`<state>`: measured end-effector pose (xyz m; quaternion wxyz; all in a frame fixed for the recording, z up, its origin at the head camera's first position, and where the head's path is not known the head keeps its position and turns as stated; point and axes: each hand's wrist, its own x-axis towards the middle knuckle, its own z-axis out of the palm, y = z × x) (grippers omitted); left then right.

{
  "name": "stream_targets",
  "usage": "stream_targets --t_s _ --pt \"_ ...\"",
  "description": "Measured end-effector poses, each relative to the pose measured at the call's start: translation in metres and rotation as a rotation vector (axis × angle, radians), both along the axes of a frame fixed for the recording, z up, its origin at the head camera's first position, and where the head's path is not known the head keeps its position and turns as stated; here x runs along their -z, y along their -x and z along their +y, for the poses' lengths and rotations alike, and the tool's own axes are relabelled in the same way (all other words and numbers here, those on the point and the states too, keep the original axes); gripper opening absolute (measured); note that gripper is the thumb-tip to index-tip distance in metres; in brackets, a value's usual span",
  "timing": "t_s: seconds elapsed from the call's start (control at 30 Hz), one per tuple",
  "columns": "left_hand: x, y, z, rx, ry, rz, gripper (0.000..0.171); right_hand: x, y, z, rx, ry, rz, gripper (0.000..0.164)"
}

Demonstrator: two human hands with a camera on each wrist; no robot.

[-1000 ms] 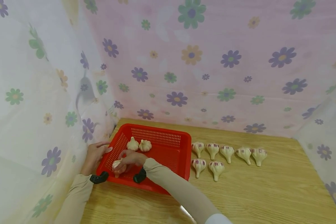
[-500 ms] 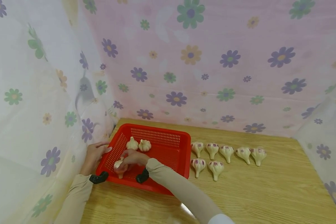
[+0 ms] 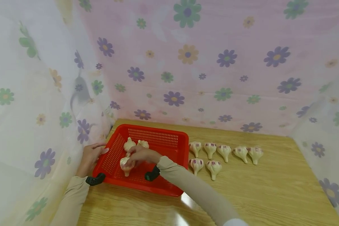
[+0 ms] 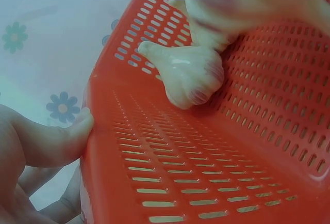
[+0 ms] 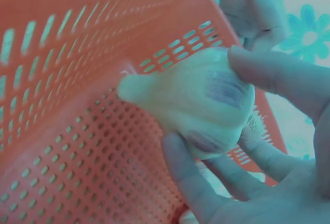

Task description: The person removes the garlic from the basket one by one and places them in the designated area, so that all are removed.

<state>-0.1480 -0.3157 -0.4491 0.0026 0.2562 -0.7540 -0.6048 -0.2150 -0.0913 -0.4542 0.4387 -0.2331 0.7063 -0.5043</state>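
Note:
My right hand (image 3: pixel 142 155) grips a garlic bulb (image 3: pixel 125 165) inside the red plastic basket (image 3: pixel 158 185), near its left side. In the right wrist view the thumb and fingers spread around the purple-marked garlic bulb (image 5: pixel 196 97), its stem pointing left. Behind it in the basket sit two more bulbs, a left one (image 3: pixel 129 145) and one partly hidden by the right hand (image 3: pixel 143 143). With its thumb at the rim and fingers outside, my left hand (image 3: pixel 90 157) holds the basket's left side (image 4: pixel 98 146).
On the wooden table (image 3: pixel 257 194) right of the basket lie several garlic bulbs in two rows, a back row (image 3: pixel 224 152) and a front pair (image 3: pixel 213 169). Flower-printed cloth (image 3: pixel 197 94) hangs behind and at both sides. The left cloth wall (image 3: pixel 31 131) stands close to my left arm.
My right hand and its garlic bulb have shifted right and slightly up within the basket, now covering part of a rear bulb. The left hand stays at the rim. The head view has turned slightly.

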Motion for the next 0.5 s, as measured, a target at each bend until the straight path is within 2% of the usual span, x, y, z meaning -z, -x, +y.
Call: stream_targets --t_s 0.27,0.43,0.5 --pt "-0.001 -0.001 -0.002 0.026 -0.006 -0.007 0.049 -0.019 0.000 0.019 0.030 -0.004 -0.001 0.051" --pt "0.000 -0.001 -0.002 0.026 -0.006 0.001 0.048 -0.026 0.000 0.032 0.039 0.002 -0.012 0.053" --pt "0.000 -0.001 -0.002 0.024 -0.005 0.001 0.048 -0.027 0.000 0.036 0.041 0.014 -0.003 0.049"
